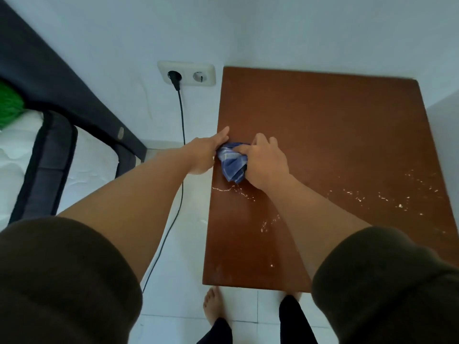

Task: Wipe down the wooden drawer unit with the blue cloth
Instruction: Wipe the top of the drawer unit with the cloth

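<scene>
The wooden drawer unit (323, 135) is seen from above, its brown top streaked with white dust and crumbs along the near and right parts. A bunched blue checked cloth (232, 162) lies on the top near the left edge. My right hand (267, 162) is shut on the cloth and presses it onto the wood. My left hand (207, 153) is at the unit's left edge, touching the cloth's left side, its fingers stretched along the edge; I cannot tell whether it grips the cloth.
A double wall socket (187, 73) with a black plug sits left of the unit, and its cable (181, 155) hangs down to the white tiled floor. A dark bed frame (49, 78) with a white mattress stands at the left. My bare feet (211, 306) stand at the unit's front.
</scene>
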A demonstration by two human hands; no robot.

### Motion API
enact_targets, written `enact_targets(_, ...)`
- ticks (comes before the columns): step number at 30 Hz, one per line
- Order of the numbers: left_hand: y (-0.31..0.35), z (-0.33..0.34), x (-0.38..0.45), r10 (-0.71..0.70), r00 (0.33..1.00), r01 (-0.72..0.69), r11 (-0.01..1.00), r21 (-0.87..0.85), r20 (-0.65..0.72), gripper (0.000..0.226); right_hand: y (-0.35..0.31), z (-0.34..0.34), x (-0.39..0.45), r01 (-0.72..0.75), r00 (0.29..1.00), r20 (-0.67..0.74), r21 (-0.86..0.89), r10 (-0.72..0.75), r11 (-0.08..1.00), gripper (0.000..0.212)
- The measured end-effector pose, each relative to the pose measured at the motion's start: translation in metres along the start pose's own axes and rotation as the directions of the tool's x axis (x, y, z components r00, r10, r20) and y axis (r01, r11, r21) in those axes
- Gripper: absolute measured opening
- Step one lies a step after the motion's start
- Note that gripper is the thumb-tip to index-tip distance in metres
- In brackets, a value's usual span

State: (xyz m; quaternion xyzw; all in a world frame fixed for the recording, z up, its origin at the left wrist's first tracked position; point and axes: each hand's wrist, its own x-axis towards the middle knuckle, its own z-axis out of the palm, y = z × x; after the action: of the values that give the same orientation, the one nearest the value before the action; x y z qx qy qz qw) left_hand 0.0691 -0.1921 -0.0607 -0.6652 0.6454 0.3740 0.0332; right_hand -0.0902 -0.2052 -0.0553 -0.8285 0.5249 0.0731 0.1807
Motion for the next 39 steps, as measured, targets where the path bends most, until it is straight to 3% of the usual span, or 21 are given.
enact_targets(4, -0.008, 0.003, 0.001, 0.05, 0.998, -0.047, 0.994, -0.101, 0.027, 0.077, -0.008, 0.006, -0.006, -0.029, 1.0, 0.008, -0.056, 0.03, 0.998, 0.041)
enact_targets(8, -0.013, 0.013, -0.003, 0.062, 0.998, -0.052, 0.938, -0.343, 0.02, 0.066, -0.017, 0.015, -0.026, -0.028, 0.999, 0.024, -0.032, 0.029, 0.999, 0.041)
enact_targets(11, -0.017, 0.022, -0.012, 0.05, 0.998, -0.035, 0.919, -0.392, 0.026, 0.065, -0.026, 0.021, -0.043, -0.028, 0.999, 0.032, -0.038, 0.029, 0.999, 0.039)
enact_targets(21, -0.01, 0.049, -0.047, 0.047, 0.999, -0.05, 0.961, -0.27, -0.021, 0.067, -0.046, 0.043, -0.101, 0.037, 0.997, 0.074, -0.036, -0.034, 0.999, 0.03)
enact_targets(31, 0.013, 0.092, -0.094, -0.121, 0.992, 0.116, 0.987, -0.113, -0.039, 0.073, -0.033, 0.06, -0.171, 0.174, 0.973, 0.162, -0.054, -0.163, 0.983, 0.033)
enact_targets(39, 0.044, 0.121, -0.132, -0.207, 0.976, 0.205, 0.978, -0.049, -0.06, 0.073, -0.01, 0.072, -0.215, 0.233, 0.965, 0.14, -0.071, -0.221, 0.97, 0.031)
